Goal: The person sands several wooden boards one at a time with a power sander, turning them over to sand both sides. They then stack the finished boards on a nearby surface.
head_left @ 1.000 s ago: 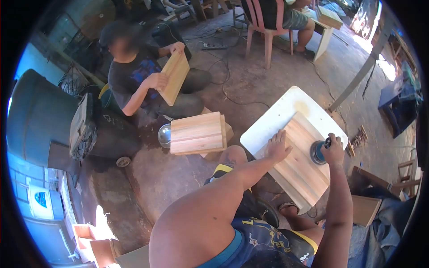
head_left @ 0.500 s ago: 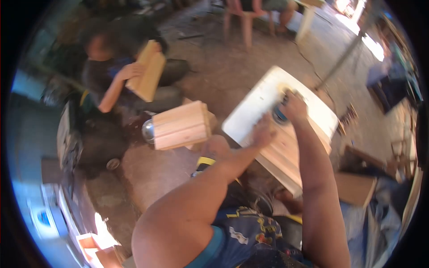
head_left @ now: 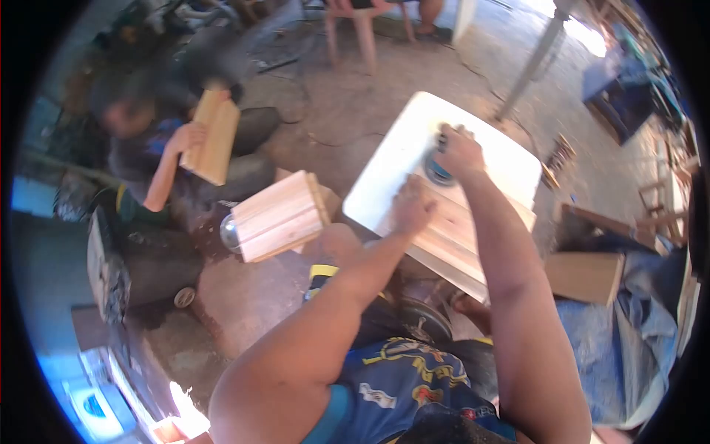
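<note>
My right hand [head_left: 460, 152] is closed around a blue and dark round-bodied power sander [head_left: 439, 169], which sits at the far end of a wooden panel [head_left: 455, 222]. Grooves run along the pale reddish panel, which lies on a white table [head_left: 384, 155]. My left hand [head_left: 413, 207] grips the panel's left side near the sander, its fingers bent and partly blurred. The sander's underside is hidden.
Left of the table, another wooden panel [head_left: 277, 218] rests by a shiny round metal object [head_left: 230, 232]. A seated co-worker [head_left: 140, 159] holds a yellowish wooden panel [head_left: 212, 137]. A pink chair [head_left: 362, 37] stands behind; a pole [head_left: 529, 70] rises beyond the table.
The view has shifted, so the table appears farther left and higher. Both hands keep nearly the same places on the panel and sander. The co-worker still holds the yellowish panel.
</note>
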